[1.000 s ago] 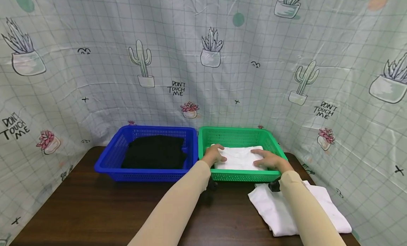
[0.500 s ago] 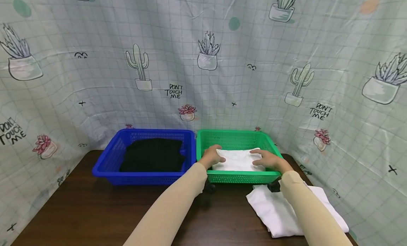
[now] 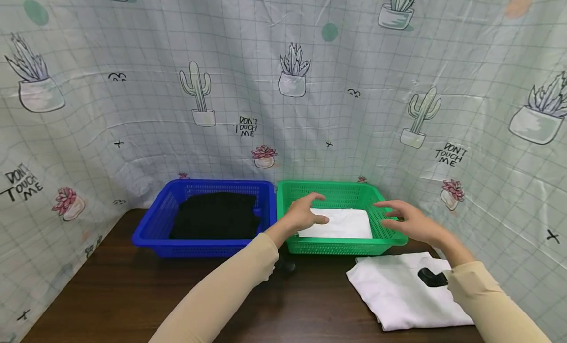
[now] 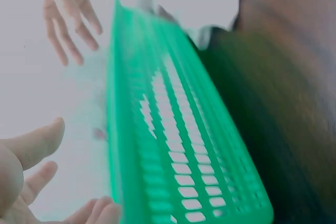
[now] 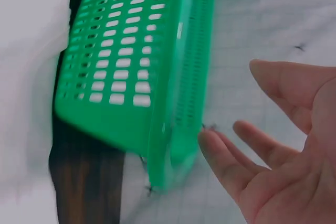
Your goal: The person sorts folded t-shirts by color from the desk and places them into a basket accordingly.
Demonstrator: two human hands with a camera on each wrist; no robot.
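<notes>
A folded white cloth (image 3: 343, 224) lies inside the green basket (image 3: 345, 246). My left hand (image 3: 302, 214) hovers over the basket's left part with thumb and fingers spread, holding nothing. Beyond the basket's right rim is my right hand (image 3: 409, 221), its fingers loosely bent and apart from the cloth. In the right wrist view the right hand (image 5: 294, 145) appears beside the basket wall with nothing between its fingers. A second folded white cloth (image 3: 398, 294) lies on the table at the right, partly under the right forearm.
Left of the green basket stands a blue basket (image 3: 208, 247) with folded black cloth (image 3: 217, 217) in it. Both baskets sit at the back of the dark brown table (image 3: 133, 294). Behind hangs a patterned curtain (image 3: 248, 47) with cactus drawings.
Both hands have let go of the white cloth in the green basket and lifted. The right hand has moved right, out past the rim; the cloth stays in the basket.
</notes>
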